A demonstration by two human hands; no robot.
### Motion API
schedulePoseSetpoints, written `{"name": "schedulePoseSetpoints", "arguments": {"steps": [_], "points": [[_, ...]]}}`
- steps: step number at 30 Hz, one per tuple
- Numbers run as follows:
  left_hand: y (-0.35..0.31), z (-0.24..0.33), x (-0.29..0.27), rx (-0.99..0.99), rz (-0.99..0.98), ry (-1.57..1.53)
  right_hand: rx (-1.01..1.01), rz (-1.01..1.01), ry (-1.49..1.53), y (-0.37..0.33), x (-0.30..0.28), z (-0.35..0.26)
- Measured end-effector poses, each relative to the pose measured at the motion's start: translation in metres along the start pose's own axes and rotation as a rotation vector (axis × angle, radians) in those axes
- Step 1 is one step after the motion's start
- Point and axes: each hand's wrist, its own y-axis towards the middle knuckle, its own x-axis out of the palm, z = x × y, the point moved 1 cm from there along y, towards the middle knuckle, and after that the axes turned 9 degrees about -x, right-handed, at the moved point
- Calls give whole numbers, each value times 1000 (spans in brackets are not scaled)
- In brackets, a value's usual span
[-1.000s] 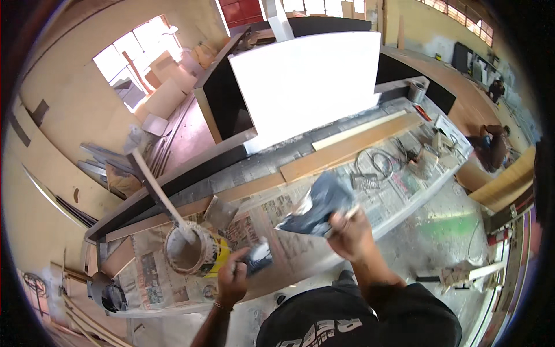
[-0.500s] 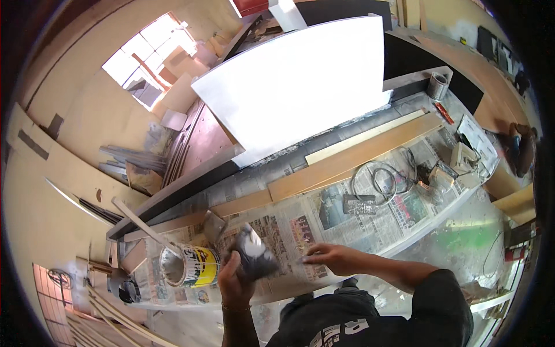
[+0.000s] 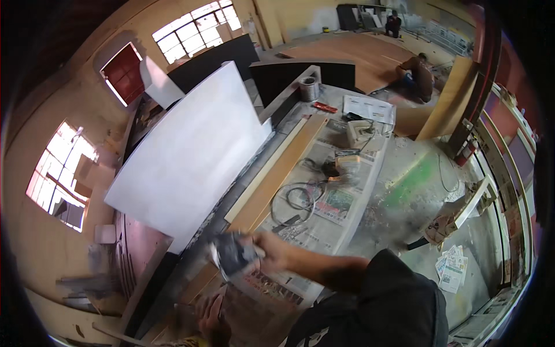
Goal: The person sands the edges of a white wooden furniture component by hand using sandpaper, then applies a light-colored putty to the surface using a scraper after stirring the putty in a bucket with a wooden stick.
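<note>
We have our right hand [image 3: 270, 252] closed on a dark grey, flat, blade-like piece smeared with white paste [image 3: 236, 259], its grip pinching the near edge; motion blurs both. The piece is over the newspaper-covered table [image 3: 363, 209], near the lower end of the long brown wooden plank [image 3: 278, 173]. Our left hand [image 3: 211, 319] is low in view, just below that piece and apart from it; it is too blurred for us to tell whether its grip is spread or pressed together. Beyond the plank we see a large white curved panel [image 3: 193, 159] standing upright. To the plank's right, a loosely coiled grey cable [image 3: 314, 203] lies on printed newspaper sheets [image 3: 317, 236].
</note>
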Motion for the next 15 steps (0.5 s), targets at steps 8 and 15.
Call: {"name": "schedulePoseSetpoints", "arguments": {"steps": [8,15], "points": [[-118,-5,-2,-769,-31,-552,-771,-15,-944,191,61,-131],[-252,-10,16,-924,314,-879,-1127,272,-1620,281,106,-125]]}}
